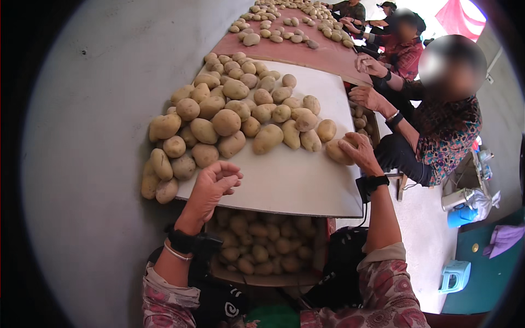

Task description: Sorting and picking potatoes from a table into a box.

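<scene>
A large heap of potatoes (227, 122) lies on the left and middle of a white tabletop (287, 184). My right hand (361, 152) is closed around one potato (338, 152) at the table's right edge, its fingers over the top. My left hand (217, 184) hangs above the front left of the tabletop, fingers loosely curled and apart, holding nothing. Close by it are a darker potato (183, 167) and a few others at the left edge. Beneath the table's front edge stands a cardboard box (266, 280) full of potatoes. Both my wrists carry black straps.
A wall (90, 143) borders the table on the left. Beyond stands a red table (287, 49) with more potatoes. Several people sit along the right; the nearest person's hand (365, 98) is beside the white tabletop. Another potato box (371, 125) and a light-blue stool (456, 275) are at right.
</scene>
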The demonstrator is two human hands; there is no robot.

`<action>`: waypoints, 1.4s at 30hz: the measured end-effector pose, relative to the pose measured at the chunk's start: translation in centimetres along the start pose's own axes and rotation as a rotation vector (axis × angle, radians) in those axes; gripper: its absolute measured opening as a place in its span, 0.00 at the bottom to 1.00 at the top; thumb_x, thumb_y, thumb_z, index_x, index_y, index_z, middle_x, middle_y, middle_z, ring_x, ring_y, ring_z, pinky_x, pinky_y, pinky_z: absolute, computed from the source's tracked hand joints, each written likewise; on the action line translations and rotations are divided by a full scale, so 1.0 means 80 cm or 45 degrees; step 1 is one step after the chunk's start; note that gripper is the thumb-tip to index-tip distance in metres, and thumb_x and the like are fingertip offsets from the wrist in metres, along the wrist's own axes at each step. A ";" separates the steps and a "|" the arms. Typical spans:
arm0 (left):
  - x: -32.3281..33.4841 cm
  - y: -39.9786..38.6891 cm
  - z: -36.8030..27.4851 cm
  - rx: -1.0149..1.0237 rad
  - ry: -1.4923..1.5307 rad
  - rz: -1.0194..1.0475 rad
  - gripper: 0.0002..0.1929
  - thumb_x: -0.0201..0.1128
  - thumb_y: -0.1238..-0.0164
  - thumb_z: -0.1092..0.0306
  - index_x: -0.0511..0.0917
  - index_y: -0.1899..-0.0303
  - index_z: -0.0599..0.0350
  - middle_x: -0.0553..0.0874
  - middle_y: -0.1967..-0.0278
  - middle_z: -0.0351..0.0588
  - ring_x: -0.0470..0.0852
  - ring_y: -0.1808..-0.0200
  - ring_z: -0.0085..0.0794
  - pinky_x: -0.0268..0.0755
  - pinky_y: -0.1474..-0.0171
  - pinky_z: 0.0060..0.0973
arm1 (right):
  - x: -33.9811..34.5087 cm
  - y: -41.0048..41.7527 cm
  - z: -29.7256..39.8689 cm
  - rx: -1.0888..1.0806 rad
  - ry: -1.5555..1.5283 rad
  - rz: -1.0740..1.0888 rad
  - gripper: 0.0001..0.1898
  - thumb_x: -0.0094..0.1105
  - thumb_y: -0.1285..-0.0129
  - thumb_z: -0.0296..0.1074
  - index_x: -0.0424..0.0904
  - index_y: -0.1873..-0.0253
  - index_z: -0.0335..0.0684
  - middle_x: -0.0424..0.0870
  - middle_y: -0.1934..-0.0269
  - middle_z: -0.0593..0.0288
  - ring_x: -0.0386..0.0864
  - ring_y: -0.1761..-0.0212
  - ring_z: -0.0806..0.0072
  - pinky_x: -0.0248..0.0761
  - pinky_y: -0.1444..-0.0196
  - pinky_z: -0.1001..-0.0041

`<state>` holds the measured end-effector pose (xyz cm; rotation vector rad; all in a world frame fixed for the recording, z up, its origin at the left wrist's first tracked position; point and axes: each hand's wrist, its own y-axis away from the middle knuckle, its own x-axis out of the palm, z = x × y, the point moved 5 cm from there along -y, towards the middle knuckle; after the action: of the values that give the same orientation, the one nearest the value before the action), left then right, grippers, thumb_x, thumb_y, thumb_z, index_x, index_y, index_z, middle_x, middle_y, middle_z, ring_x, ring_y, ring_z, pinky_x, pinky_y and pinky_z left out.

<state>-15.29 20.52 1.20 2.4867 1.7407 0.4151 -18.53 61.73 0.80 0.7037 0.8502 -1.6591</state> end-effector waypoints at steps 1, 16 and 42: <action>-0.002 -0.001 0.003 0.002 0.001 -0.014 0.11 0.63 0.31 0.70 0.77 0.50 0.56 0.84 0.56 0.41 0.82 0.56 0.22 0.73 0.55 0.20 | -0.004 -0.001 0.006 -0.011 -0.005 0.008 0.34 0.66 0.43 0.59 0.78 0.42 0.36 0.74 0.47 0.39 0.73 0.42 0.52 0.66 0.37 0.64; 0.035 -0.015 0.016 -0.080 -0.320 0.250 0.13 0.61 0.34 0.70 0.77 0.50 0.61 0.85 0.55 0.47 0.83 0.57 0.26 0.76 0.56 0.22 | 0.055 0.037 0.081 -0.193 0.346 0.369 0.34 0.73 0.57 0.60 0.81 0.55 0.32 0.78 0.57 0.38 0.75 0.51 0.45 0.69 0.47 0.56; 0.060 -0.029 0.008 -0.099 -0.292 0.302 0.13 0.61 0.32 0.68 0.77 0.49 0.59 0.84 0.54 0.43 0.82 0.54 0.25 0.73 0.51 0.22 | 0.046 0.034 0.086 -0.120 0.260 0.543 0.35 0.75 0.59 0.54 0.81 0.47 0.37 0.70 0.40 0.38 0.66 0.36 0.40 0.63 0.34 0.55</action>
<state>-15.74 25.86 0.91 2.5741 1.3285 0.1973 -16.94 53.67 1.26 0.9275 0.8458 -1.1735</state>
